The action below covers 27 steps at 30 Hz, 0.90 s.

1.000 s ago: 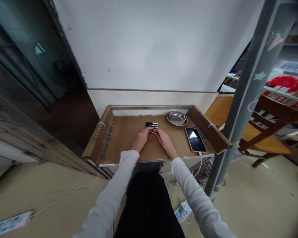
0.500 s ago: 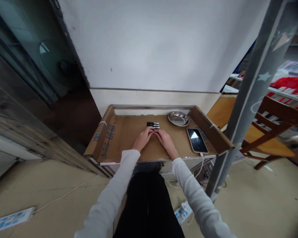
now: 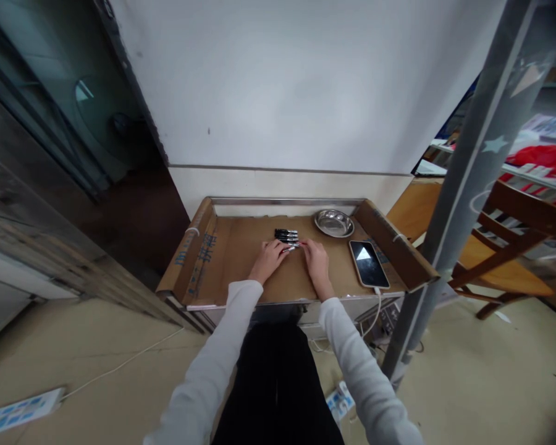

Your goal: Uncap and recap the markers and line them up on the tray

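Several black pens (image 3: 286, 234) lie side by side in a stack of rows at the middle of the cardboard-covered table (image 3: 241, 247). Just in front of them a red and silver pen (image 3: 291, 248) lies crosswise between my hands. My left hand (image 3: 267, 261) has its fingers closed on the left end of that pen. At its right end, my right hand (image 3: 315, 259) pinches with thumb and fingers. Part of the pen is hidden by the fingertips.
A round steel dish (image 3: 334, 223) stands at the back right. A phone (image 3: 369, 264) with a white cable lies near the right front edge. Cardboard flaps rise along both sides. A grey metal post (image 3: 461, 185) and a wooden chair (image 3: 505, 253) are to the right.
My hands have moved apart, the right one to the right and the left one slightly left. More of the pens, and the red and silver one between my hands, now shows.
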{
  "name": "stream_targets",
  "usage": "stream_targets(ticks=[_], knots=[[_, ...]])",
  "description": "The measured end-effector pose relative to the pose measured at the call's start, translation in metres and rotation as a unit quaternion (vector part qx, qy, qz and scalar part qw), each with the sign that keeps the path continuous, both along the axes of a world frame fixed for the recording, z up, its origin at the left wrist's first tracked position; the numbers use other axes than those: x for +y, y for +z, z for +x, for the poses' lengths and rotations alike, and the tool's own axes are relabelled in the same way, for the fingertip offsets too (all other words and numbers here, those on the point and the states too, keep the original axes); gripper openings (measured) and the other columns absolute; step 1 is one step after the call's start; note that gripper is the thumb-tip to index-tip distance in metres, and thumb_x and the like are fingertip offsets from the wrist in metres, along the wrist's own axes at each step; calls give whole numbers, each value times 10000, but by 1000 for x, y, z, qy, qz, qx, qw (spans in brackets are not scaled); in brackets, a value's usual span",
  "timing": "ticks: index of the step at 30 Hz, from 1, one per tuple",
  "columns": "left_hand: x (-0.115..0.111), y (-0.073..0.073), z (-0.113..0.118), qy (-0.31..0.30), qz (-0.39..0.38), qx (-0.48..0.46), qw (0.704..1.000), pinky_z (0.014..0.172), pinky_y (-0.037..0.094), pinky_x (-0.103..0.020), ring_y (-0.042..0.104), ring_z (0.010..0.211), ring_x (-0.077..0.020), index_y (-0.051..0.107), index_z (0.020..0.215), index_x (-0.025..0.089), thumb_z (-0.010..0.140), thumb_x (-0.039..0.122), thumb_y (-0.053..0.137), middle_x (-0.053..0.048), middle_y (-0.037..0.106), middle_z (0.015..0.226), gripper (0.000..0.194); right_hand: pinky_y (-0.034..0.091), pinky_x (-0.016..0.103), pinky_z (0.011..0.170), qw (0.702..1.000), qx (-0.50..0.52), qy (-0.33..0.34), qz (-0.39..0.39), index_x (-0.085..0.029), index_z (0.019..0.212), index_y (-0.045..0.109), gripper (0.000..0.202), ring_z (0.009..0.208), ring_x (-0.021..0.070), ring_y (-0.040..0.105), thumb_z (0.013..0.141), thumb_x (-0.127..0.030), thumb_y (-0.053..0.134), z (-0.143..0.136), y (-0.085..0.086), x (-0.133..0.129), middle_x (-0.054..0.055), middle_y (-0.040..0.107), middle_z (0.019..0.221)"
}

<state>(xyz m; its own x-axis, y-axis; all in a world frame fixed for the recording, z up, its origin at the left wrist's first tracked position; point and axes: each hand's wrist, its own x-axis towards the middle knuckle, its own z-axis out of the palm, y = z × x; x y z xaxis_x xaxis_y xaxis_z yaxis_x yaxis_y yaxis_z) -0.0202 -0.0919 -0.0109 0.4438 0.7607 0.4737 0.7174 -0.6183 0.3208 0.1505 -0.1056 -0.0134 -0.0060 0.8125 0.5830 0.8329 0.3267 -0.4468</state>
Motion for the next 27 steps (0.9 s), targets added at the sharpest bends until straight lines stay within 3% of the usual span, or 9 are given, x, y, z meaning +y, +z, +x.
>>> stream_targets(ticks=[6, 10, 12, 14, 17, 20, 23, 27], knots=[[2, -3, 0, 3, 12, -63, 998, 893, 392, -309, 533, 982, -159, 541, 1105, 225, 911, 285, 417, -41, 553, 1070, 238, 426, 354, 833, 997, -56, 61, -13, -195, 1079, 575, 291, 920, 225, 565, 923, -274, 343, -7, 4, -3, 101, 640, 1032], [3, -3, -1, 12, 12, -125, 992, 883, 414, -302, 543, 971, -160, 533, 1095, 221, 910, 276, 417, -46, 563, 1044, 225, 401, 361, 952, 984, -35, 172, -10, -161, 1378, 272, 487, 1170, 198, 472, 895, -206, 314, -14, 7, -4, 122, 473, 1310], [4, -2, -2, 38, 19, -139, 989, 878, 410, -308, 541, 966, -165, 527, 1097, 218, 916, 275, 402, -50, 577, 1044, 228, 371, 364, 998, 980, -33, 195, -4, -145, 1416, 167, 567, 1242, 186, 401, 870, -176, 318, -15, 6, -2, 121, 385, 1382], [5, -1, -3, 90, 23, -133, 987, 879, 395, -341, 530, 964, -190, 541, 1075, 215, 917, 282, 391, -64, 592, 1037, 227, 357, 378, 1005, 985, -35, 170, -1, -145, 1373, 281, 521, 1220, 197, 407, 853, -145, 320, -13, 4, 0, 116, 416, 1350], [10, -3, -5, 204, 14, -121, 971, 858, 370, -414, 491, 969, -254, 583, 988, 208, 908, 277, 390, -102, 606, 983, 220, 380, 388, 950, 992, -64, 107, -15, -165, 1117, 553, 349, 1077, 226, 465, 835, -117, 353, -9, 0, 5, 109, 543, 1149], [17, -10, -7, 278, 6, -120, 953, 834, 371, -436, 478, 942, -271, 594, 932, 193, 900, 212, 373, -121, 597, 945, 224, 400, 382, 879, 993, -99, 58, -27, -168, 1003, 603, 280, 952, 234, 470, 825, -119, 393, -6, -5, 8, 110, 556, 999], [26, -18, -9, 293, -3, -119, 948, 858, 376, -433, 488, 926, -255, 586, 931, 161, 882, 142, 368, -125, 584, 950, 225, 397, 381, 839, 992, -121, 34, -22, -167, 1014, 605, 271, 900, 235, 459, 825, -137, 414, -6, -9, 10, 114, 534, 962], [30, -20, -9, 263, 1, -145, 954, 915, 377, -413, 487, 994, -241, 567, 978, 138, 845, 69, 356, -130, 551, 1048, 258, 388, 372, 803, 990, -138, 22, -16, -173, 971, 607, 224, 872, 235, 454, 844, -189, 423, -7, -11, 11, 108, 529, 934]])
